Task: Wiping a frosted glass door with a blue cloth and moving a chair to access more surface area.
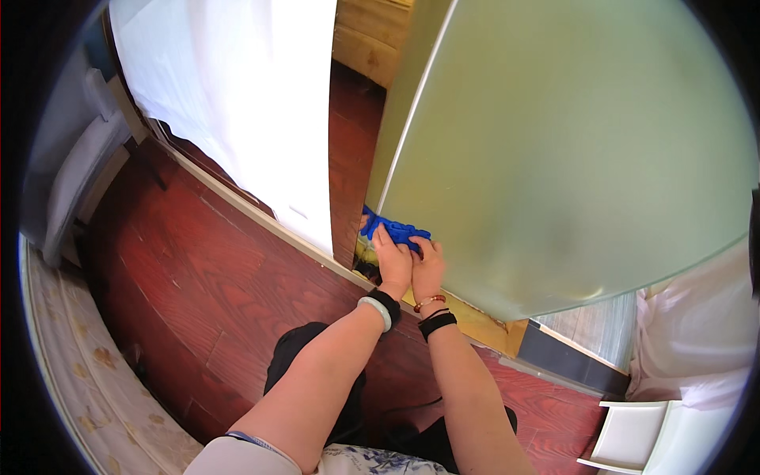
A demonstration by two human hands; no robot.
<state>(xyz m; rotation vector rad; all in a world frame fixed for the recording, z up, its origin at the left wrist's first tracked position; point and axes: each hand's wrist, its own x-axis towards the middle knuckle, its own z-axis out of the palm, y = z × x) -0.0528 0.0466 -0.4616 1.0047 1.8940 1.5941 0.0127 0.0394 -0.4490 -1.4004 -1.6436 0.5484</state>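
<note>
A bunched blue cloth [399, 233] lies against the bottom left corner of a large greenish frosted glass panel [534, 160]. My left hand [393, 261] presses on the cloth with its fingers reaching over the near side. Close beside it, my right hand [428, 266] pinches the cloth's right end between thumb and fingers. Both wrists nearly touch. A thin white strip [412, 113] runs up the panel from the cloth. The fingertips are partly hidden in the folds.
A white sheet-like panel [267, 119] hangs left of the glass. Below it, a pale threshold strip [267, 221] crosses the red wood-look floor [196, 267]. Patterned fabric [89, 380] borders the left, and a white shelf-like piece [629, 433] stands at lower right.
</note>
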